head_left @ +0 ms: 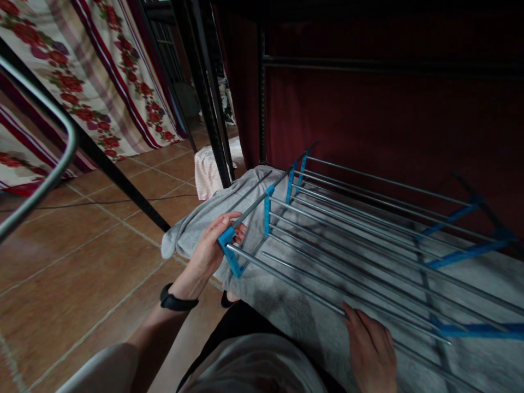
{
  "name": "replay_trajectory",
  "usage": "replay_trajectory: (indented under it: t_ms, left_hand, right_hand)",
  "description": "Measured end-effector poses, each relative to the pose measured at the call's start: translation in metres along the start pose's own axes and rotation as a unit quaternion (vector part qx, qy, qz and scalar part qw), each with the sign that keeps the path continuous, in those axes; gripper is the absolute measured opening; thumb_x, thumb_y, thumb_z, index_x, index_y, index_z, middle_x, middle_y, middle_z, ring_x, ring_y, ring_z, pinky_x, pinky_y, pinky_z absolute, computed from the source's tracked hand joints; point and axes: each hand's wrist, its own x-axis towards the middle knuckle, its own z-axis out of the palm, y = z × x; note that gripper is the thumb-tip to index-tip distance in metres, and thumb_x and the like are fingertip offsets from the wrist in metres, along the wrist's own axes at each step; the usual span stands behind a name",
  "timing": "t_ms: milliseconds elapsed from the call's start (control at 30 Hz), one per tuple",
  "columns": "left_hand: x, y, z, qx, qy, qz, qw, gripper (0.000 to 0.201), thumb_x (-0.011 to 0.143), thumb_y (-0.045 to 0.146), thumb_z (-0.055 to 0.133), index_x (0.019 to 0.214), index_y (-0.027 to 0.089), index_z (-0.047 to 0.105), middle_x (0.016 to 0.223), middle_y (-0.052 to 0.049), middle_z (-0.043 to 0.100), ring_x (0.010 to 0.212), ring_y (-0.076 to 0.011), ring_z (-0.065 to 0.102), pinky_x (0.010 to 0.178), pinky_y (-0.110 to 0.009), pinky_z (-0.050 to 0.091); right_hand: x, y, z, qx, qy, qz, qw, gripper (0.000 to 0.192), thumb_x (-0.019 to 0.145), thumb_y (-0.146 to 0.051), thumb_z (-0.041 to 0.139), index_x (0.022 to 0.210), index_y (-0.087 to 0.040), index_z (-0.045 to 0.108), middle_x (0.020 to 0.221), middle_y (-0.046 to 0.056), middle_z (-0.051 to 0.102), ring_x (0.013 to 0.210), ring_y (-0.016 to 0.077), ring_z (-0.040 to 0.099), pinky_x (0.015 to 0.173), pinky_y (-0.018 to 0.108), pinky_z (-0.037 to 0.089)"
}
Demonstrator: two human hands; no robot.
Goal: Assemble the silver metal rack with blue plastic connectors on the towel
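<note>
Left grip (213,248) pinches the drying rack (347,234), silver rods with blue joints, at 9 o'clock; right grip (370,349) rests spread on its near rod over a grey towel (286,305).

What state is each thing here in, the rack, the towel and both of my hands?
Drying rack: lying flat over the towel.
Grey towel: spread out under the rack.
Left hand: closed on the rack's blue corner.
Right hand: resting on the nearest rod, grip unclear.
</note>
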Motion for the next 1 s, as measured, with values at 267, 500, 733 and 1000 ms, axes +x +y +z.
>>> replay_trajectory:
  t_ms: [267,500,733,1000]
  left_hand:
    - [0.001,-0.005,-0.002,-0.009,-0.014,0.006,1.000,0.041,0.086,0.043,0.066,0.115,0.015,0.065,0.082,-0.007,0.071,0.061,-0.0130,0.060,0.056,-0.022,0.046]
    - [0.002,-0.005,-0.001,0.002,-0.008,0.014,1.000,0.038,0.086,0.043,0.066,0.112,0.015,0.068,0.076,-0.005,0.070,0.054,-0.0112,0.055,0.051,-0.022,0.041]
    - [0.001,-0.003,0.001,0.007,-0.012,0.004,1.000,0.039,0.088,0.045,0.063,0.114,0.015,0.065,0.073,-0.005,0.070,0.055,-0.0129,0.054,0.052,-0.023,0.041]
    - [-0.001,-0.005,0.001,0.033,-0.019,0.014,0.999,0.052,0.090,0.047,0.056,0.130,0.014,0.061,0.063,-0.003,0.065,0.053,-0.0144,0.051,0.051,-0.023,0.040]
  right_hand:
    - [0.001,-0.002,-0.003,0.021,-0.002,-0.005,1.000,0.054,0.098,-0.014,0.049,0.150,-0.027,0.045,0.105,0.007,0.071,0.092,0.0220,0.065,0.086,0.037,0.046]
    - [0.002,0.000,-0.009,-0.003,-0.018,-0.023,1.000,0.057,0.098,-0.015,0.047,0.153,-0.028,0.042,0.106,0.006,0.073,0.091,0.0209,0.067,0.085,0.035,0.046]
    - [-0.013,0.014,-0.014,-0.038,-0.074,-0.065,0.994,0.059,0.097,-0.014,0.041,0.155,-0.024,0.039,0.114,0.008,0.072,0.099,0.0227,0.066,0.088,0.037,0.047]
    - [-0.002,0.015,-0.031,-0.042,-0.076,-0.088,0.992,0.057,0.095,-0.018,0.046,0.151,-0.028,0.045,0.116,0.006,0.072,0.094,0.0217,0.067,0.083,0.036,0.049]
